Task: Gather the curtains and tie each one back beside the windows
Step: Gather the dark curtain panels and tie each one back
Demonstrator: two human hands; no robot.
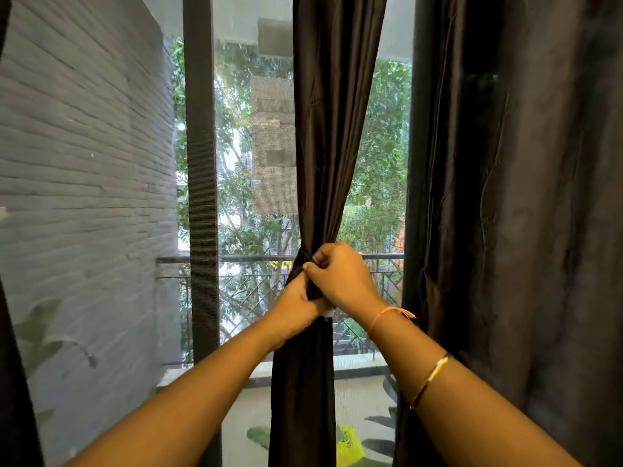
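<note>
Head view, hands: my right hand [340, 276] and left hand [296, 306] are pressed together, both clenched around the gathered waist of the middle curtain [332, 129].
Arms: both forearms reach forward and meet at the centre; a thread band [387, 313] circles my right wrist.
Task thing: the dark curtain hangs straight ahead, pinched narrow at my fists.
Room: window frame post [200, 163] left of it, grey brick wall [84, 146] beyond.
Edges: a loose curtain [522, 197] hangs close on the right; glass shows either side.
</note>
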